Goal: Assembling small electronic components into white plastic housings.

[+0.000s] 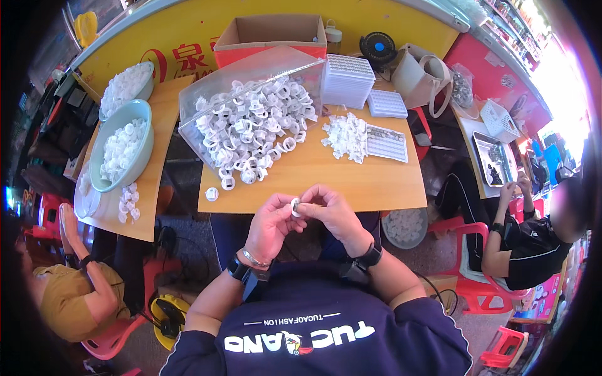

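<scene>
In front of the table's near edge, my left hand (269,229) and my right hand (333,216) meet with fingers pinched together. Between their fingertips is a small white ring-shaped plastic piece (295,207) with a dark spot; both hands grip it. Beyond them, a heap of similar white ring-shaped pieces (257,125) spills from a clear plastic bin (197,103) tipped toward me. One loose white piece (212,194) lies at the table's near left corner. To the right are a pile of small white plastic parts (346,136) and a flat white tray (392,150) holding rows of small pieces.
Stacked white trays (348,84), a cardboard box (273,31), a black fan (377,47) and a beige bag (417,75) stand behind. On the left table, a pale green basin (145,147) holds white parts. Co-workers sit left (81,294) and right (527,250).
</scene>
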A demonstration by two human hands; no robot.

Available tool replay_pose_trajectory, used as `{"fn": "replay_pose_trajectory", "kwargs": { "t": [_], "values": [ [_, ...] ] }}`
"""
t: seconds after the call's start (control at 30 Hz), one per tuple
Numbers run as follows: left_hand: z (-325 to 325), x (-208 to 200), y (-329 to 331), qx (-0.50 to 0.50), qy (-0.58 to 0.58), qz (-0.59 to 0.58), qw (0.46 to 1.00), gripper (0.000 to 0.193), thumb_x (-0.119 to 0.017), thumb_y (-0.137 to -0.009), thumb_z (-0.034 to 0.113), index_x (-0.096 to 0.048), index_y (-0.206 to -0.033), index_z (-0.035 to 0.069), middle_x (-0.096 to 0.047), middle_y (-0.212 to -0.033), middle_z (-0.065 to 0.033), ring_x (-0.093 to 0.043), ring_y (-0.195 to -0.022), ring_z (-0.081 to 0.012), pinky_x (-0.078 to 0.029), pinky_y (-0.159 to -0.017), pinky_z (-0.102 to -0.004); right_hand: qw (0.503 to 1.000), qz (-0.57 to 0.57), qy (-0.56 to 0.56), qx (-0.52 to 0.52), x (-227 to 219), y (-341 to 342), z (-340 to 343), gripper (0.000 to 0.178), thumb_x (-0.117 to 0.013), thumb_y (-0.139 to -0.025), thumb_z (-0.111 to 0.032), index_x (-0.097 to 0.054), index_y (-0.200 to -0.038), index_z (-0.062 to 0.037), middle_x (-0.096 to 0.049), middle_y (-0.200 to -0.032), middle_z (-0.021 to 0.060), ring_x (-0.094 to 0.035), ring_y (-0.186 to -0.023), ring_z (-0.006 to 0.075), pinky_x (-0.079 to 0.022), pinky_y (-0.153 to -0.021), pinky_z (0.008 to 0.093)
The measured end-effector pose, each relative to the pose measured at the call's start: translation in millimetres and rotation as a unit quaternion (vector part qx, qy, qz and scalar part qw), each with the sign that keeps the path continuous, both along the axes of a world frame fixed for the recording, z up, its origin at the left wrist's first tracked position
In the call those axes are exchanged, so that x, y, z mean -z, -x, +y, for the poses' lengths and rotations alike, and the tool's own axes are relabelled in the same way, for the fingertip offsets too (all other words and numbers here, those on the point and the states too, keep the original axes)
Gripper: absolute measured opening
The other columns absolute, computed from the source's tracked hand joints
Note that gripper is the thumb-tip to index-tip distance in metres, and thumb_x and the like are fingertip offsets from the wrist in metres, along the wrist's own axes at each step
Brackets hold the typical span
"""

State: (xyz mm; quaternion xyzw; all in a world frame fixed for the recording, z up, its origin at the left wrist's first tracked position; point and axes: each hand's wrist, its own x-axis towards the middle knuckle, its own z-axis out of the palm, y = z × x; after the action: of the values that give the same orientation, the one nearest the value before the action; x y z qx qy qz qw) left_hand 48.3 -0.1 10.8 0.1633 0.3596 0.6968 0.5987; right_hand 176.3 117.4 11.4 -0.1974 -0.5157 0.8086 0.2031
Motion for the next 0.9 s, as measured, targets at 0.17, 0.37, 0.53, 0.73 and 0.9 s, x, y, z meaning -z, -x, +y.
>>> {"fn": "replay_pose_trajectory", "kwargs": {
  "t": [0.17, 0.37, 0.53, 0.73, 0.9],
  "values": [
    [3, 3, 4, -0.008, -0.017, -0.028, 0.999, 0.02, -0.05, -0.094, 0.014, -0.052, -0.107, -0.001, -0.063, -0.092, -0.0129, -0.062, -0.078, -0.0202, -0.051, -0.069, -0.0302, 0.985, -0.025, -0.156, 0.063, -5, 1, -10, 0.008, -0.067, -0.085, -0.005, -0.063, -0.09, -0.0003, -0.063, -0.089, 0.0042, -0.061, -0.076, 0.0103, -0.05, -0.067, 0.0238],
    [4, 9, 6, -0.004, -0.02, -0.031, 0.999, 0.02, -0.05, -0.095, 0.014, -0.053, -0.107, 0.0, -0.063, -0.093, -0.0097, -0.062, -0.079, -0.018, -0.051, -0.07, -0.0291, 0.936, -0.07, -0.331, 0.097, -10, 1, -12, 0.008, -0.066, -0.083, -0.004, -0.064, -0.09, -0.0008, -0.064, -0.095, 0.009, -0.064, -0.078, 0.0158, -0.052, -0.068, 0.0257],
    [3, 9, 8, 0.001, -0.016, -0.033, 0.999, 0.02, -0.051, -0.094, 0.015, -0.054, -0.107, 0.0, -0.063, -0.092, -0.0088, -0.062, -0.079, -0.0166, -0.051, -0.07, -0.0278, 0.913, -0.071, -0.378, 0.139, -13, 3, -15, 0.007, -0.065, -0.079, 0.0, -0.063, -0.086, -0.0013, -0.064, -0.094, 0.0109, -0.064, -0.082, 0.0183, -0.052, -0.072, 0.0283],
    [4, 8, 9, 0.0, -0.003, -0.026, 1.0, 0.019, -0.051, -0.094, 0.015, -0.054, -0.106, 0.001, -0.063, -0.092, -0.0076, -0.062, -0.079, -0.0146, -0.05, -0.071, -0.0271, 0.83, -0.047, -0.521, 0.192, -10, 8, -15, 0.013, -0.068, -0.073, 0.001, -0.061, -0.083, -0.0028, -0.064, -0.09, 0.0125, -0.065, -0.08, 0.0259, -0.052, -0.069, 0.0325],
    [2, 6, 7, 0.005, 0.02, 0.009, 1.0, 0.017, -0.052, -0.094, 0.015, -0.054, -0.106, 0.002, -0.062, -0.091, -0.0061, -0.061, -0.08, -0.0124, -0.05, -0.071, -0.0256, 0.781, -0.057, -0.593, 0.186, -13, 8, -17, 0.016, -0.071, -0.071, 0.001, -0.059, -0.08, -0.004, -0.064, -0.089, 0.0109, -0.064, -0.079, 0.0265, -0.052, -0.067, 0.0338]
  ]
}}
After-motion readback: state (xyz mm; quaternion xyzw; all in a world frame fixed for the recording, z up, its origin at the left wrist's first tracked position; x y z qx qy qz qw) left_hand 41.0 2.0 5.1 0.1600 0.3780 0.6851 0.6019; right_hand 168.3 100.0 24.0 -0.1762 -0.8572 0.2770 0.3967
